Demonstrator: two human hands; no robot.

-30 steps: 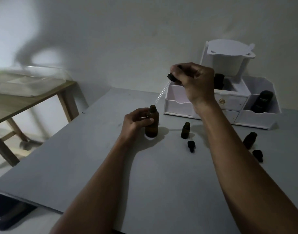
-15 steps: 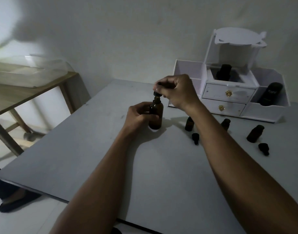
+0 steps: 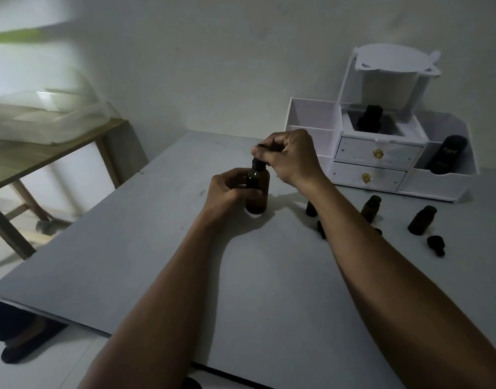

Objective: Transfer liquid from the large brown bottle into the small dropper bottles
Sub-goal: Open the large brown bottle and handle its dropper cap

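Observation:
The large brown bottle (image 3: 257, 192) stands upright on the grey table (image 3: 269, 276), and my left hand (image 3: 227, 192) is wrapped around its body. Directly above it, my right hand (image 3: 289, 155) pinches the black dropper cap (image 3: 258, 163), which sits on the bottle's neck. To the right stand small brown dropper bottles without caps: one (image 3: 311, 207) partly hidden behind my right forearm, a second (image 3: 371, 208), a third (image 3: 421, 220). Loose black caps lie near them (image 3: 321, 229) (image 3: 436, 245).
A white drawer organiser (image 3: 378, 164) stands against the back wall, with dark bottles (image 3: 369, 119) (image 3: 446, 155) in its compartments. A wooden side table (image 3: 44, 161) with a clear plastic box (image 3: 44, 116) is at the left. A foot in a sandal (image 3: 22, 346) shows below the table's near-left edge.
A second ago my right hand held the dropper raised above the bottle with its glass tube out. It has since lowered the dropper into the bottle, and the cap now rests on the neck.

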